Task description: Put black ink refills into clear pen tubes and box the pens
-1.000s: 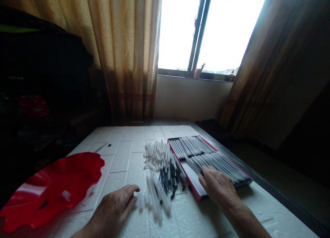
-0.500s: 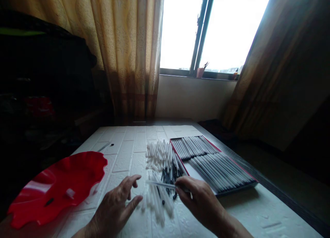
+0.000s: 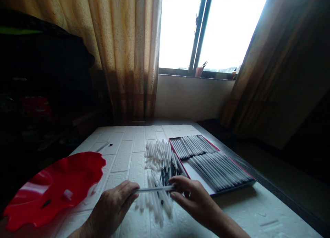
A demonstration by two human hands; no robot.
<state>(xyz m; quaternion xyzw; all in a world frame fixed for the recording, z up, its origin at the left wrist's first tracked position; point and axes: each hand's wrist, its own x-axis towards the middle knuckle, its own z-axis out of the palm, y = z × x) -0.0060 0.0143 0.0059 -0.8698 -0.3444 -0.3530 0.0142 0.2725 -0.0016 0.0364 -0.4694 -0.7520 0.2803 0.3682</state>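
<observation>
A slim, translucent pen (image 3: 156, 189) spans the gap between my hands, nearly level above the table. My left hand (image 3: 113, 203) is closed, pinching the pen's left end between thumb and fingers. At the other end, my right hand (image 3: 192, 193) has its fingers loosely round the pen, thumb below and index finger above. Under the pen lie loose clear tubes (image 3: 154, 210) and dark-tipped pen parts (image 3: 165, 176). Behind them is a heap of short white caps or tubes (image 3: 157, 152). Whether the held pen has a tip inside is hidden by my fingers.
A shallow box (image 3: 211, 191) with red edges stands at the right, holding two rows of pens (image 3: 221, 171). On the left sits a red wavy-rimmed dish (image 3: 85, 162) with small pieces in it. Another pen (image 3: 102, 147) lies behind the dish beside a small dark piece.
My left hand has closed on the pen's free left end. My right hand has shifted slightly left, and its thumb and index finger have spread a little around the pen.
</observation>
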